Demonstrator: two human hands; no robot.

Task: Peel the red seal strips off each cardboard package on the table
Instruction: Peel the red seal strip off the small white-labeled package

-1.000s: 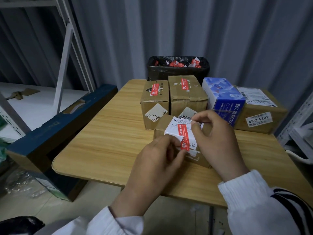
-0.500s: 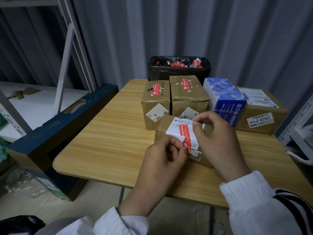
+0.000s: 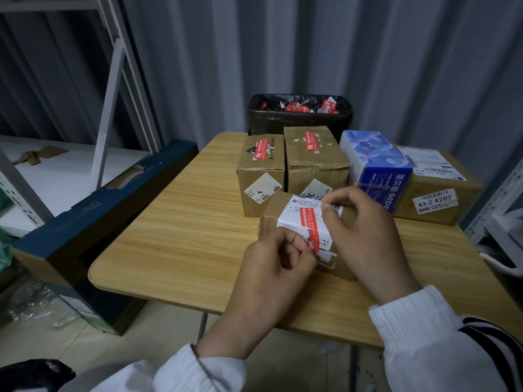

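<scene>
Head view. The nearest package [image 3: 272,222] lies at the lower centre of the frame, on the counter [image 3: 175,236], with a red strip [image 3: 309,223] running down over its white label [image 3: 293,219]. The lower end of the red strip is pinched between thumb and forefinger of the left hand [image 3: 271,274], the remaining fingers being curled in. The right hand [image 3: 366,232] is curled over the top of the package, its thumb pressed on the label just beside the upper end of the strip.

The step in hand is judged to be the start of the peel: the lower end appears lifted, while the rest lies stuck down. A clean peel is best obtained if the strip is drawn back low and slowly along its own length, so that it comes away whole and the paper label beneath is not torn with it. The package should be held down firmly by the right hand, and the thumb kept off the strip itself, lest the peel be blocked. Should the strip begin to split, it is better pinched afresh close to the line of peel.

Behind, at mid-frame, a second box [image 3: 261,179] and a third box [image 3: 315,165] each bear a red strip not yet removed. Red scraps are seen in the black bin [image 3: 300,120] at upper centre.
</scene>
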